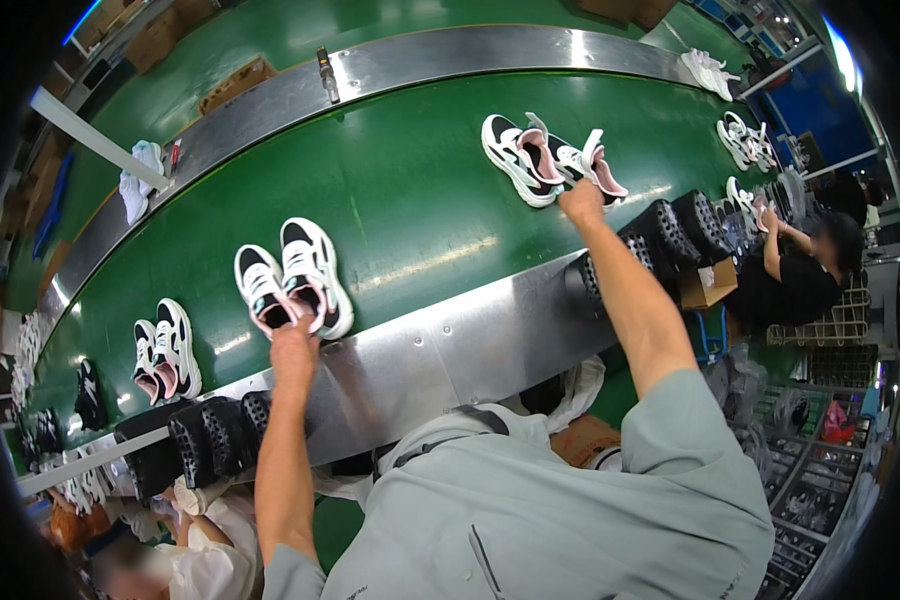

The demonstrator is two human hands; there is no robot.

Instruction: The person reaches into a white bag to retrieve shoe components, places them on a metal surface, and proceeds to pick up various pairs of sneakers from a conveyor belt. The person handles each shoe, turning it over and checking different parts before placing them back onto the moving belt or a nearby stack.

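My left hand (294,345) is closed on the heel of a white-and-black sneaker (262,285) with a pink lining. Its mate (315,270) stands close along its right side on the green belt. Farther right, my right hand (582,200) grips the heel end of another sneaker (580,162), whose tongue stands up. Beside that one, on its left, rests a matching sneaker (518,160), toe pointing away from me. Fingertips of both hands are partly hidden by the shoes.
A steel ledge (440,335) borders the near side of the green belt (410,190). Black shoe forms (660,235) stand on it at right, with more black forms (215,435) at left. Another sneaker pair (165,345) sits farther left. Co-workers (795,265) work at both sides.
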